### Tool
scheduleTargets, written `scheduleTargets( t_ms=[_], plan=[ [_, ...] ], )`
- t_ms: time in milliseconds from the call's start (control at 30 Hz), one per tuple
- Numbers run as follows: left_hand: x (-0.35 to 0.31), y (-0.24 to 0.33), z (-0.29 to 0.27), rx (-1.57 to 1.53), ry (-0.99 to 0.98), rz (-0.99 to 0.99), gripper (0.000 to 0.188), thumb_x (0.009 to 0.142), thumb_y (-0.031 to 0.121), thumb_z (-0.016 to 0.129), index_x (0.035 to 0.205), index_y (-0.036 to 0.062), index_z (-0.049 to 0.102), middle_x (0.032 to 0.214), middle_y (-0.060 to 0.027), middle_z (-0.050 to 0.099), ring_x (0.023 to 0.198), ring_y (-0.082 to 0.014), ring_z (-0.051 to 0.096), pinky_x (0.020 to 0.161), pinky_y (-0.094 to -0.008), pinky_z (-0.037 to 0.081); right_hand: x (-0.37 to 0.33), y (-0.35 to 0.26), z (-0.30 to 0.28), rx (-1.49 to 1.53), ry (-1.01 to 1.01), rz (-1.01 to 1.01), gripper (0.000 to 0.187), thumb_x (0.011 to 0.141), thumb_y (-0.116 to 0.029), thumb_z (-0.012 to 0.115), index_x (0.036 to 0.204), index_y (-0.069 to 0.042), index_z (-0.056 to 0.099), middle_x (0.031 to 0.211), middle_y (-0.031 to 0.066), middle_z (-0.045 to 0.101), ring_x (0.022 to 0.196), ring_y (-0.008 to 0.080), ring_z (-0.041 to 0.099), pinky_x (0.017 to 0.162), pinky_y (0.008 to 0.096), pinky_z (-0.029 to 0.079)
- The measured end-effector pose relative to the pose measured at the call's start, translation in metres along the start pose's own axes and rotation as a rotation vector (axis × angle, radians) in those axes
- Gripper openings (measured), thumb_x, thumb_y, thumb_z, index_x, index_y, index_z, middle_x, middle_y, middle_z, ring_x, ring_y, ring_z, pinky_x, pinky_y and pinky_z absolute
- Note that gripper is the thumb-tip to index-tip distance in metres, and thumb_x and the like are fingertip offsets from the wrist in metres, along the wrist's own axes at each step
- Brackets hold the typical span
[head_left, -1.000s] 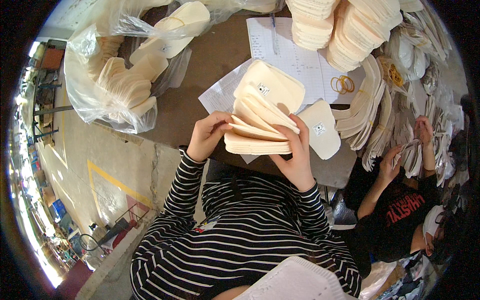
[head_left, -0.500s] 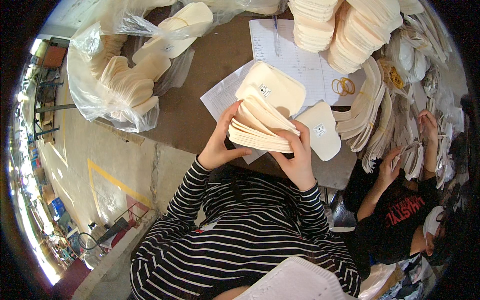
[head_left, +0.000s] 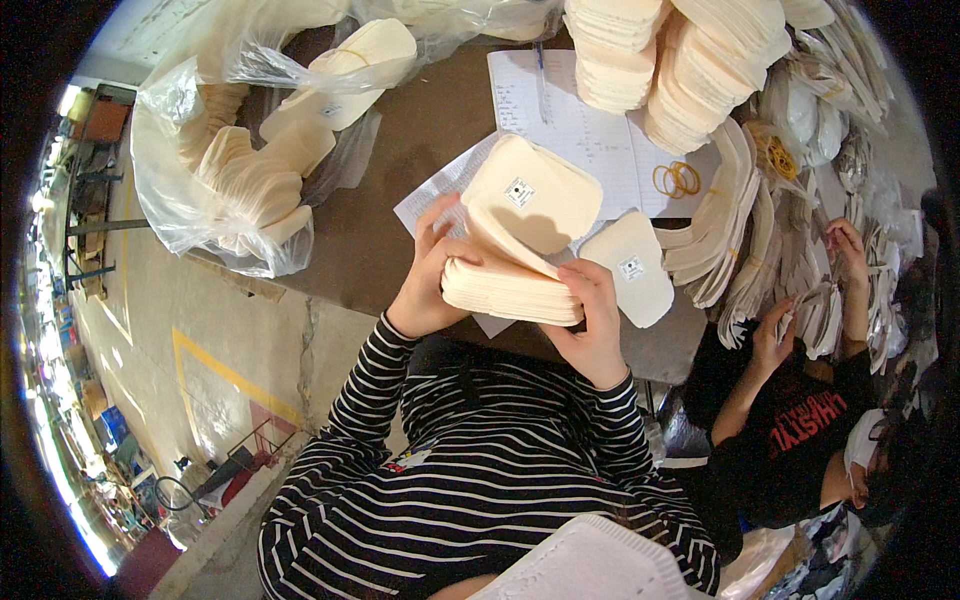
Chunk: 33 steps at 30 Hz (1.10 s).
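Between my two hands is a thick stack of cream, rounded, flat pads (head_left: 510,292), its layered edge facing me. My left hand (head_left: 430,275) is closed round the left end, fingers bent over the top. At the right end my right hand (head_left: 592,320) grips the stack, thumb below and fingers on top. Some upper pads fan away from the rest. Just beyond lies a cream pad with a small white label (head_left: 570,185), partly covered by the stack. Another labelled pad (head_left: 630,295) lies right of my right hand.
Papers (head_left: 515,100) with a pen (head_left: 541,75) and yellow rubber bands (head_left: 677,180) lie on the brown table (head_left: 430,110). Tall pad stacks (head_left: 612,75) stand at the back right. A clear plastic bag (head_left: 165,215) of pads sits left. A co-worker's hand (head_left: 773,338) handles pale strips at right.
The stack has tilted, showing its edge more squarely to me, and moved slightly left. My left hand's fingers have curled over its top. The labelled pad beyond is more exposed.
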<state>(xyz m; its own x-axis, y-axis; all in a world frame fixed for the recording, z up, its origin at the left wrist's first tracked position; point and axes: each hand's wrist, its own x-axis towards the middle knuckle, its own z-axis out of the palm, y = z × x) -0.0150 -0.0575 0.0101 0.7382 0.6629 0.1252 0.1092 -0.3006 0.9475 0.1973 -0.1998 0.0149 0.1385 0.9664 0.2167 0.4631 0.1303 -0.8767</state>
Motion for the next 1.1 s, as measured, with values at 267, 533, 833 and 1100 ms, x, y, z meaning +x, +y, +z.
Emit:
scheduleTargets(
  t_ms=[267,533,833,1100],
  plan=[
    [-0.018,-0.026,0.013,0.007,0.239,0.033,0.107,0.062,0.008,0.091,0.147,0.0041,0.026,0.138,-0.0174,0.044,0.131,-0.0364,0.041,0.116,-0.0441,0.026,0.007,0.003,0.004,0.180,0.032,0.100,0.092,0.072,-0.003,0.083,0.149,-0.004,0.033,0.145,0.0176,0.039,0.133,0.0358,0.042,0.110,0.0413,0.038],
    [-0.040,-0.007,0.023,-0.057,0.332,-0.139,0.093,0.068,0.001,0.086,0.148,-0.0002,0.038,0.135,-0.0163,0.055,0.124,-0.0274,0.055,0.107,-0.0378,0.043,0.001,-0.002,0.022,0.258,0.092,0.305,0.099,0.076,-0.007,0.082,0.156,-0.003,0.023,0.158,0.0208,0.031,0.145,0.0324,0.034,0.116,0.0413,0.032],
    [-0.048,0.006,0.033,-0.001,0.249,-0.138,0.089,0.070,0.005,0.085,0.147,0.0033,0.041,0.143,-0.0180,0.052,0.136,-0.0318,0.047,0.114,-0.0422,0.035,0.005,-0.031,0.001,-0.320,-0.111,0.111,0.104,0.075,-0.029,0.083,0.154,0.002,0.023,0.159,0.0252,0.027,0.145,0.0444,0.029,0.117,0.0609,0.020],
    [-0.041,0.005,0.032,-0.085,0.182,-0.037,0.103,0.069,0.007,0.086,0.153,0.0054,0.028,0.151,-0.0193,0.041,0.140,-0.0348,0.040,0.114,-0.0434,0.034,0.011,-0.062,0.030,-0.523,-0.099,-0.172,0.104,0.076,-0.055,0.075,0.149,0.005,0.032,0.153,0.0280,0.034,0.145,0.0410,0.029,0.117,0.0643,0.013]
  ],
)
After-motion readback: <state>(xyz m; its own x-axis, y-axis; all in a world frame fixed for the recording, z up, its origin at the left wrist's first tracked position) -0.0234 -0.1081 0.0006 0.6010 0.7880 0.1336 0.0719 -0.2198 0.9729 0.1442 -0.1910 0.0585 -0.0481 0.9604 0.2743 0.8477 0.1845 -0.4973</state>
